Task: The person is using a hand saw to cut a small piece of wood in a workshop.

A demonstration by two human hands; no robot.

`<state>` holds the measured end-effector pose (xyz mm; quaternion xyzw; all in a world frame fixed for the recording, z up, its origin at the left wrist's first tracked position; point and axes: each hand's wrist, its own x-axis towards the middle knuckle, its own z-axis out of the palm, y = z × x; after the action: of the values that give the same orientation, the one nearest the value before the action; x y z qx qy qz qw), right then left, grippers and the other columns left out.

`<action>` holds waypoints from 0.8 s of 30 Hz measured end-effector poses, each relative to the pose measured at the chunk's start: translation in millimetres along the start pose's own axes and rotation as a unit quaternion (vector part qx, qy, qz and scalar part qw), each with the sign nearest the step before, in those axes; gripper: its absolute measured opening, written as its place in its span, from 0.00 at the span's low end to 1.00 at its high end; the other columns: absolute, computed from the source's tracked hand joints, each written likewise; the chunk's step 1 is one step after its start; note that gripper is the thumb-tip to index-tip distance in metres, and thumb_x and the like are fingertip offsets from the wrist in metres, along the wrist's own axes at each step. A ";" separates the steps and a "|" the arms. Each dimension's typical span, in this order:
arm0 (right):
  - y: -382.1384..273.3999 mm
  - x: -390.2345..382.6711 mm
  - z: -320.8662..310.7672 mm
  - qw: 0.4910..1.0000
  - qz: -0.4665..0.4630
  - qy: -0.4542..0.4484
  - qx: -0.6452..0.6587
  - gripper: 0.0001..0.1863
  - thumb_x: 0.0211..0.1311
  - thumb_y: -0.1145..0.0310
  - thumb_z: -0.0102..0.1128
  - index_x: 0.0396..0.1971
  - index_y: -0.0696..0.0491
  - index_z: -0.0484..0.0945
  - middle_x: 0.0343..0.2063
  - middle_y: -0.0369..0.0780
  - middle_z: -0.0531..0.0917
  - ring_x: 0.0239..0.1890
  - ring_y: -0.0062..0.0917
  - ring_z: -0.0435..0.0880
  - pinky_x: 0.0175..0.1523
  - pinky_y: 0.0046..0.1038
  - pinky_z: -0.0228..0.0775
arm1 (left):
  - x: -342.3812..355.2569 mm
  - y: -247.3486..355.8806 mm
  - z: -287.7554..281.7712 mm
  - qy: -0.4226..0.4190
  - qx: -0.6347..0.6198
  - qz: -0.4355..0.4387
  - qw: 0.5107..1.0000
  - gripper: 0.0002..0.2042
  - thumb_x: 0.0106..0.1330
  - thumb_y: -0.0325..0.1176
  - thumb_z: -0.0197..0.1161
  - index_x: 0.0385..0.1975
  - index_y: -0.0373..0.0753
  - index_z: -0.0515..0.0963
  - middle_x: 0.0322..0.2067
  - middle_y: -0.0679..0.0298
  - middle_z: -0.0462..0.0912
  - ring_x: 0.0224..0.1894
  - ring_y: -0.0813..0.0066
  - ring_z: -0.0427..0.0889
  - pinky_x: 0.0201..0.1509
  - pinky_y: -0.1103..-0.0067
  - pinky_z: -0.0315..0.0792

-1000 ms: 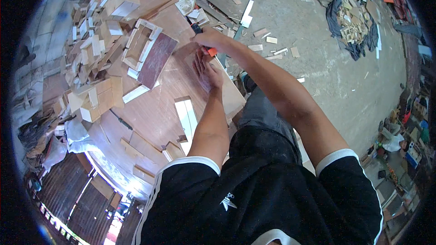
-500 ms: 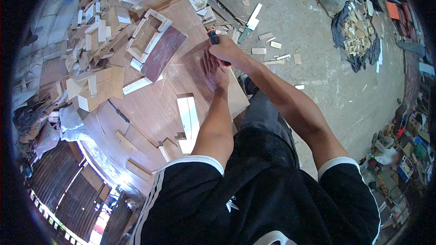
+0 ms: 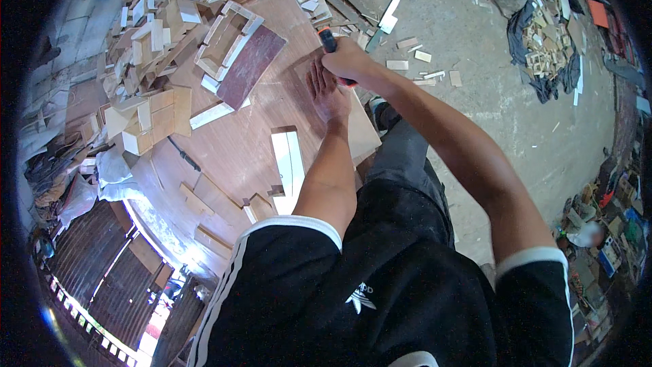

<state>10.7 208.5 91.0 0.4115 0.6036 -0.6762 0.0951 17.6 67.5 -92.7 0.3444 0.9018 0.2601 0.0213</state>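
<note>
My left hand [image 3: 328, 91] lies flat, fingers spread, on a light wooden board [image 3: 362, 136] that rests on the brown workbench [image 3: 231, 149]. My right hand [image 3: 351, 62] is closed around the black and orange handle of a hand tool [image 3: 328, 39], held just beyond my left hand at the board's far edge. The tool's working end is hidden by the hand. A white strip of wood [image 3: 288, 156] lies on the bench left of my left forearm.
A dark red panel [image 3: 252, 64] and an open wooden frame [image 3: 227, 30] lie on the bench's far side. Several wood offcuts [image 3: 153, 112] are piled at left. Scrap bits [image 3: 411, 61] litter the concrete floor at right, with a heap on dark cloth [image 3: 543, 44].
Both hands stay on the board. My right hand with the tool has shifted slightly along the board's far edge; the view has tilted a little.
</note>
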 end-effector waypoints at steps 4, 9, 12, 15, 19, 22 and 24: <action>33.0 59.9 8.2 0.997 0.033 -0.012 0.071 0.06 0.50 0.73 0.58 0.23 0.61 0.77 0.20 0.43 0.81 0.18 0.27 0.81 0.20 0.32 0.70 | -0.3 -0.5 -1.2 -0.009 0.028 -0.005 1.000 0.31 0.56 0.25 0.54 0.65 0.35 0.63 0.70 0.53 0.61 0.74 0.57 0.57 0.77 0.60 0.49; 46.0 55.9 13.8 1.000 -0.010 -0.005 -0.003 0.06 0.52 0.75 0.54 0.22 0.62 0.77 0.18 0.43 0.80 0.15 0.26 0.79 0.16 0.30 0.65 | -2.5 -6.3 9.9 0.021 0.003 -0.003 1.000 0.30 0.58 0.26 0.53 0.64 0.34 0.64 0.69 0.53 0.62 0.73 0.57 0.58 0.76 0.60 0.50; 27.2 25.0 10.5 0.999 -0.017 -0.009 0.032 0.05 0.53 0.75 0.54 0.23 0.61 0.76 0.16 0.39 0.77 0.13 0.23 0.74 0.15 0.29 0.61 | -3.1 -9.3 15.7 0.016 -0.017 -0.012 1.000 0.28 0.59 0.27 0.53 0.64 0.34 0.64 0.69 0.52 0.63 0.73 0.57 0.59 0.76 0.60 0.51; -1.0 -12.6 -7.7 0.996 -0.018 -0.034 0.076 0.04 0.53 0.74 0.56 0.25 0.59 0.74 0.15 0.38 0.75 0.12 0.22 0.73 0.15 0.29 0.61 | -3.1 -11.6 17.4 0.038 -0.037 0.002 0.999 0.28 0.60 0.28 0.53 0.63 0.34 0.65 0.68 0.52 0.64 0.73 0.56 0.59 0.76 0.60 0.51; -17.2 -52.1 -25.5 0.994 -0.027 -0.061 0.090 0.04 0.53 0.73 0.57 0.26 0.58 0.74 0.16 0.38 0.76 0.13 0.21 0.74 0.17 0.30 0.63 | -5.1 -12.9 12.4 -0.004 -0.022 0.000 1.000 0.28 0.60 0.29 0.53 0.64 0.35 0.65 0.69 0.53 0.64 0.73 0.56 0.58 0.76 0.60 0.51; -8.1 -46.1 -12.7 0.999 -0.033 -0.013 0.013 0.04 0.53 0.73 0.58 0.27 0.57 0.74 0.17 0.38 0.76 0.15 0.21 0.74 0.18 0.29 0.64 | -4.1 -10.5 8.2 0.005 -0.024 0.001 1.000 0.28 0.59 0.27 0.54 0.64 0.36 0.66 0.69 0.54 0.64 0.73 0.56 0.58 0.76 0.60 0.52; 5.6 -22.0 2.4 0.997 -0.044 0.033 -0.046 0.04 0.52 0.74 0.59 0.27 0.57 0.74 0.17 0.38 0.75 0.15 0.21 0.74 0.18 0.29 0.65 | -1.5 -6.0 8.2 0.009 -0.037 0.008 0.999 0.28 0.58 0.26 0.54 0.62 0.36 0.67 0.69 0.54 0.64 0.73 0.56 0.58 0.76 0.60 0.52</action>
<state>27.2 196.9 101.4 0.4022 0.6542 -0.6373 0.0641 16.9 66.5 -102.9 0.3482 0.8888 0.2969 0.0236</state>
